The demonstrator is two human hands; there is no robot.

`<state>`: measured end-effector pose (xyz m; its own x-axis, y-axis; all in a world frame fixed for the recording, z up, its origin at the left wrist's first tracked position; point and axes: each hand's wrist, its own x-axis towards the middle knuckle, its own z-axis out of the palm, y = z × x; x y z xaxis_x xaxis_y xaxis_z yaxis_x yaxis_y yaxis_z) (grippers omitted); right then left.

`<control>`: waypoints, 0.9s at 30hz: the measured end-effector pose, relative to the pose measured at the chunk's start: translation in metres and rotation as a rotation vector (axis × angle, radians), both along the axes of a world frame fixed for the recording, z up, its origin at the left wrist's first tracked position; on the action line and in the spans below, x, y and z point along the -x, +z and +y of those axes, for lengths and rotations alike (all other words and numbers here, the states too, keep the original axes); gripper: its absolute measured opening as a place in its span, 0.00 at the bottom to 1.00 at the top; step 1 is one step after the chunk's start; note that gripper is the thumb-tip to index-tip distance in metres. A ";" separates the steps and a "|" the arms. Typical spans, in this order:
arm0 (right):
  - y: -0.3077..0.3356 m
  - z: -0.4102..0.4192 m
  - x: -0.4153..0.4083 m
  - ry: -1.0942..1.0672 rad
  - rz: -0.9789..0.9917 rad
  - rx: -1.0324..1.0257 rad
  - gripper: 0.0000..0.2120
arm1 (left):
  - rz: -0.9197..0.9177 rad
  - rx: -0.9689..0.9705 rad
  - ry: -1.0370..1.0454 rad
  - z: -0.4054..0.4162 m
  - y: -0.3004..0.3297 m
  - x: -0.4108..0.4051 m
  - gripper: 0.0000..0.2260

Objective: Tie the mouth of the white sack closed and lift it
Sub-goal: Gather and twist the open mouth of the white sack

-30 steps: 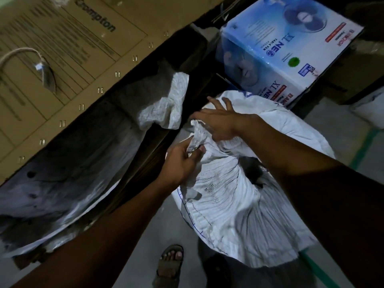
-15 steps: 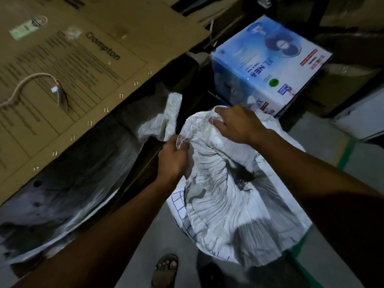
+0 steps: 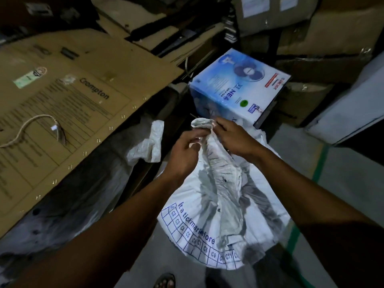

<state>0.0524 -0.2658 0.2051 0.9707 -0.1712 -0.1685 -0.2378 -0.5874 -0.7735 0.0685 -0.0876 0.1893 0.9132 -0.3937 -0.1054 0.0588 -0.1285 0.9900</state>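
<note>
The white sack (image 3: 220, 206) stands on the floor in front of me, with a blue printed grid and lettering near its lower edge. Its mouth (image 3: 202, 124) is bunched into a narrow neck that sticks up between my hands. My left hand (image 3: 187, 150) grips the neck from the left, fingers closed around the gathered cloth. My right hand (image 3: 233, 139) holds the neck from the right, just below the crumpled top. Any cord around the neck cannot be made out.
A blue fan box (image 3: 239, 90) stands right behind the sack. A large flat cardboard carton (image 3: 68, 104) with a loose cord (image 3: 27, 126) on it lies on the left. A crumpled white bag (image 3: 148, 145) hangs beside it. A green floor line (image 3: 318, 169) runs on the right; my sandalled foot (image 3: 165, 281) is below.
The sack's mouth has gone from spread wide to gathered into a tight upright neck. Both hands have come together at it, and my view has tilted up.
</note>
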 end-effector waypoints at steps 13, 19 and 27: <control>-0.006 -0.006 0.053 -0.008 0.007 -0.068 0.15 | -0.202 -0.165 -0.025 -0.010 -0.006 -0.028 0.21; -0.010 -0.018 0.067 0.107 0.054 0.273 0.29 | -0.249 -0.226 -0.023 -0.009 0.008 -0.042 0.10; 0.012 -0.034 0.064 -0.059 -0.321 0.445 0.17 | -0.252 -0.154 0.009 0.003 0.053 -0.088 0.06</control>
<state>-0.0120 -0.3002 0.2169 0.9481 -0.2140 0.2354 -0.0733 -0.8670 -0.4929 0.1566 -0.0842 0.2421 0.9214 -0.3827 0.0672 -0.1847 -0.2791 0.9423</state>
